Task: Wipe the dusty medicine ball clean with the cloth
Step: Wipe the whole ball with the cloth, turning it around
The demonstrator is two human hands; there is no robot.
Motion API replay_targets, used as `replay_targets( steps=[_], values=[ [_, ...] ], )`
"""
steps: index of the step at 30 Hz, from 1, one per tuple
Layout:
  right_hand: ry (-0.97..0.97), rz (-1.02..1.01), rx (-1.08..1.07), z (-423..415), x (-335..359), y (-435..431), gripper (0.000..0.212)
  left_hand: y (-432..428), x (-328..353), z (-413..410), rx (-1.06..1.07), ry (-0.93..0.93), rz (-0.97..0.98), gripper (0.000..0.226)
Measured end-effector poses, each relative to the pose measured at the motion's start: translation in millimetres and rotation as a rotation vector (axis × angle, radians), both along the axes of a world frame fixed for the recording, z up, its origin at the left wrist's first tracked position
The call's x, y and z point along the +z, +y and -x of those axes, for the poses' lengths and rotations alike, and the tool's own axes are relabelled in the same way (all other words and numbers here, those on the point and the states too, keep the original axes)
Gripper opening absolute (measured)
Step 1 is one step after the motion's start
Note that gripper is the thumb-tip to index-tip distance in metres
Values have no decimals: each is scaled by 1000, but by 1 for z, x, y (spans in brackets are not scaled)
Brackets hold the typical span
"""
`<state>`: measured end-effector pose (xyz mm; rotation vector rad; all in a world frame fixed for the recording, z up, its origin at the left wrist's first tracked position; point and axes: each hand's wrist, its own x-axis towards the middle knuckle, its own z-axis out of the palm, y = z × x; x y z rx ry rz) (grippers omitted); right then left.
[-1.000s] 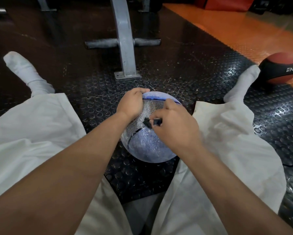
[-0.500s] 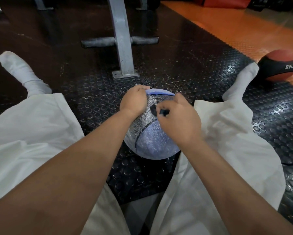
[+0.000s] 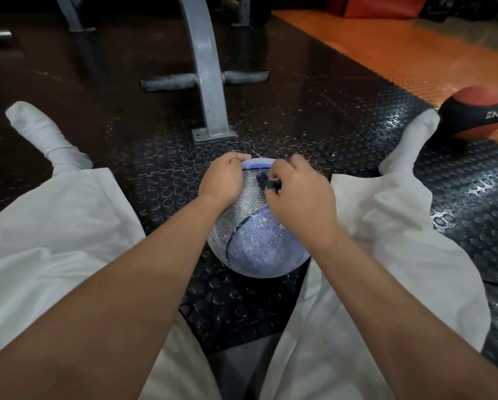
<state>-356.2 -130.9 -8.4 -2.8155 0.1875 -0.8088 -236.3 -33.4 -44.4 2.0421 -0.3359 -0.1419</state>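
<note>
A dusty blue and grey medicine ball (image 3: 259,243) sits on the studded black floor mat between my spread legs. White dust speckles its blue near side. My left hand (image 3: 223,179) grips the ball's upper left side, fingers curled over the top. My right hand (image 3: 299,194) is closed round a small dark cloth (image 3: 270,181), of which only a scrap shows, and presses it against the grey panel near the top of the ball.
A grey metal equipment leg (image 3: 210,90) with a bolted foot and padded crossbar stands just beyond the ball. A red and black medicine ball (image 3: 478,115) lies at the right by my right foot (image 3: 409,142). Orange flooring (image 3: 400,53) runs along the far right.
My right hand with the cloth has moved up the ball, from its middle toward the top. My left hand has kept its hold on the upper left side.
</note>
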Motion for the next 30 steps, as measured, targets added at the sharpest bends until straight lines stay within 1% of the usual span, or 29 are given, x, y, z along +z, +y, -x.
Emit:
replay_targets(
  steps=[2, 5, 7, 8, 10, 12, 15, 17, 19, 21, 22, 23, 24, 26, 28, 30],
  values=[
    [-23, 15, 78, 18, -7, 4, 15, 1, 0, -1, -21, 35, 68, 38],
    [32, 22, 137, 27, -9, 3, 15, 4, -2, -1, -40, 55, 84, 38],
    [58, 29, 86, 16, 1, 2, 9, 5, -2, -1, -38, 46, 86, 38],
    [80, 9, 29, 4, 7, 0, 10, 5, -2, -2, -34, 36, 90, 37],
    [159, -59, -74, -24, 16, -4, 20, 3, 0, -2, -23, 36, 95, 37],
    [208, -56, -86, -43, 22, -3, 23, 1, 1, -1, -6, 49, 88, 36],
    [178, -8, -59, -35, 18, 2, 22, 3, 4, -2, 9, 27, 66, 36],
    [100, 29, -19, -13, 6, 6, 19, 4, 5, -1, -2, 21, 82, 36],
    [96, 22, 60, 11, -2, 14, 8, 7, 3, 1, -8, 40, 98, 37],
    [98, 17, 118, 26, -5, 18, 10, 9, 1, 2, -30, 54, 120, 38],
    [123, 26, 122, 26, -3, 18, 8, 10, 0, 2, -44, 60, 129, 38],
    [135, 45, 106, 24, 1, 17, 7, 11, -2, 2, -52, 65, 137, 38],
    [176, 59, 80, 18, 6, 16, 14, 12, -2, 1, -55, 68, 144, 38],
    [181, 39, 8, 1, 14, 12, 22, 15, -4, -2, -48, 73, 162, 38],
    [174, -28, -52, -16, 20, 14, 24, 18, -5, -2, -31, 68, 175, 38],
    [166, -11, -57, -21, 20, 20, 25, 20, -8, -3, 1, 62, 181, 38]
  ],
)
